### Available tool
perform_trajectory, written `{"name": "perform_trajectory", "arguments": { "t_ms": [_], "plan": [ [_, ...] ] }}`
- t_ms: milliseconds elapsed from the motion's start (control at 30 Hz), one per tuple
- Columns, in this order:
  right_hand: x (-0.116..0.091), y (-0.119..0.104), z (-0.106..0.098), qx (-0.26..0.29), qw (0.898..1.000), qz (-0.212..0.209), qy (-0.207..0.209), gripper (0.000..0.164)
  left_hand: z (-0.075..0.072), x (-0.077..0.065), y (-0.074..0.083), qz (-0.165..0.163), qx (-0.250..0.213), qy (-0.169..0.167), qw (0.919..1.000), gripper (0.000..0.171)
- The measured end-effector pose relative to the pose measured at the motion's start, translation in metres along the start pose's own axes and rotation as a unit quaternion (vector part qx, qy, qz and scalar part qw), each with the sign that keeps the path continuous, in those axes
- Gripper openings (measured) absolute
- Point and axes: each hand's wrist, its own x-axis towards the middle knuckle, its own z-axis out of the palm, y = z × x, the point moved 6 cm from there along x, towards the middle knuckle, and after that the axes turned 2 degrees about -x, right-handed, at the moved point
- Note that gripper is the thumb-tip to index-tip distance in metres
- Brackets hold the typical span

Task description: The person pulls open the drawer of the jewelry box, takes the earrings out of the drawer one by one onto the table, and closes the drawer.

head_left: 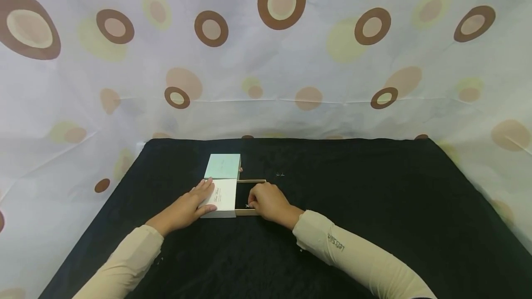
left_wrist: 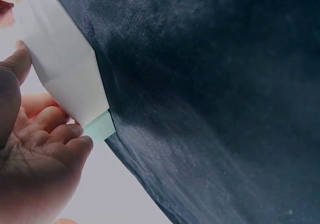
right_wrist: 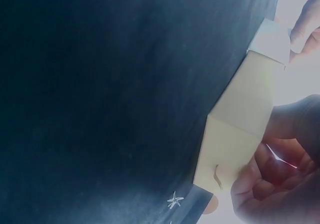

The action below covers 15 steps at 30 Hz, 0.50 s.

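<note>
A white box sleeve point(head_left: 224, 195) with small printing lies on the black cloth, its drawer point(head_left: 247, 212) pulled out to the right. My left hand point(head_left: 189, 205) rests across the sleeve's left part, fingers spread on top and thumb near the front edge. My right hand point(head_left: 270, 202) is over the drawer's right end with fingers curled downward. At its fingertips a tiny silver star-shaped piece point(head_left: 247, 206) shows against the drawer's dark inside; the fingers seem to pinch it, though the contact is partly hidden. In the right wrist view a ribbon tab point(right_wrist: 217, 178) sticks out from the drawer's end.
A pale mint box point(head_left: 223, 166) lies directly behind the white sleeve, with a small pinkish tab on its right side. Two little silver starfish pieces point(head_left: 278, 175) lie on the black cloth point(head_left: 374, 206) to the right. A patterned white curtain point(head_left: 232, 68) hangs behind.
</note>
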Motion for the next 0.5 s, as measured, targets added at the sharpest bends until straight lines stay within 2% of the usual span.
{"name": "perform_trajectory", "arguments": {
  "t_ms": [500],
  "plan": [
    [0.0012, 0.0032, 0.0041, -0.013, 1.0, 0.011, -0.026, 0.013, -0.0005, 0.0, 0.0014, 0.0, -0.002, 0.003, 1.0, 0.073]
  ]
}}
